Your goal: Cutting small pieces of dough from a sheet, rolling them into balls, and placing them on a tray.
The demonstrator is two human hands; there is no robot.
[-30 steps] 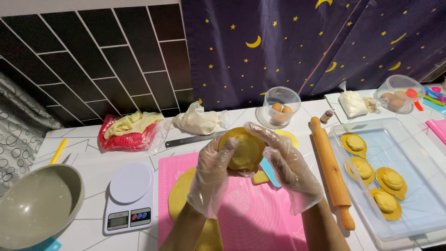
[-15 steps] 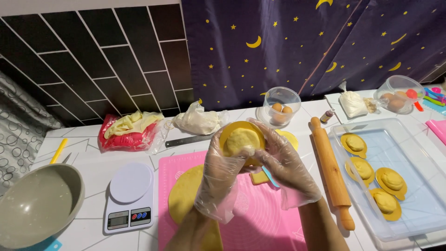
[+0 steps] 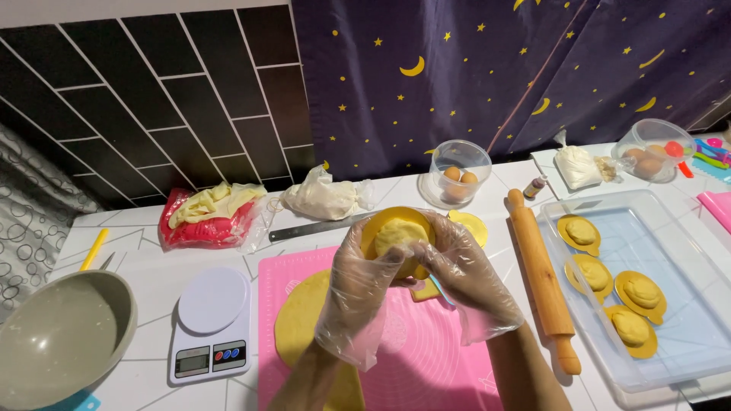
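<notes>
Where both hands [image 3: 415,278] meet, dough round [image 3: 397,234] sits cupped.

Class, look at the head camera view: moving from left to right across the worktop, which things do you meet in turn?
Grey round bowl → white kitchen scale → pink silicone mat → wooden rolling pin → clear plastic tray holding filled yellow dough rounds.

Black tiled wall [image 3: 152,91], navy curtain [image 3: 495,68] with yellow moons and stars, white marbled counter [image 3: 137,259]
</notes>
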